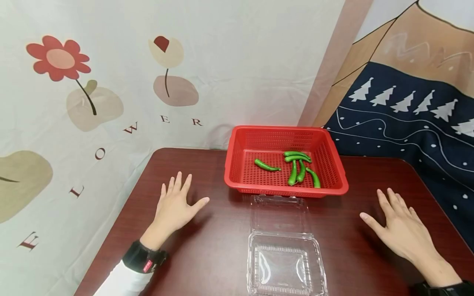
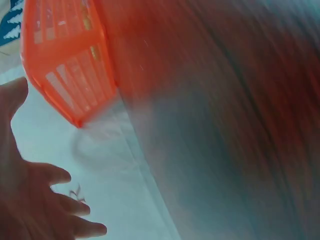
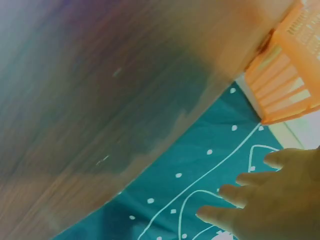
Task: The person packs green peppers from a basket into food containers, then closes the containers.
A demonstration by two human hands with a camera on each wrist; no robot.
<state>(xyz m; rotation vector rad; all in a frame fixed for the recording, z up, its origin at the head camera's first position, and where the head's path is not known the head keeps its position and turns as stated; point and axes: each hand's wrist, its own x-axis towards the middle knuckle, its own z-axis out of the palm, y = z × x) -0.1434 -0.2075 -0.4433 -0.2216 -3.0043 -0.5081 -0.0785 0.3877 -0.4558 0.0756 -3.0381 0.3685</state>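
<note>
My left hand [image 1: 175, 211] is spread over the left side of the table, fingers straight and thumb out, holding nothing. On the right side my right hand [image 1: 401, 230] is spread in the same way, also with nothing in it. Between and beyond them stands a red plastic basket [image 1: 233, 172] with several green chili peppers [image 1: 292, 172] inside, most of them toward its right half. In front of the basket lies a clear plastic clamshell box [image 1: 285, 263], its lid [image 1: 279, 216] folded back toward the basket. In the left wrist view the hand [image 2: 35, 200] shows its fingers apart.
The dark red-brown table [image 1: 218, 246] has rounded far corners. Behind it hangs a pale cloth [image 1: 240, 61] with flower prints, and a navy cloth [image 1: 400, 127] with white trees on the right. The basket's far side is close to the cloth.
</note>
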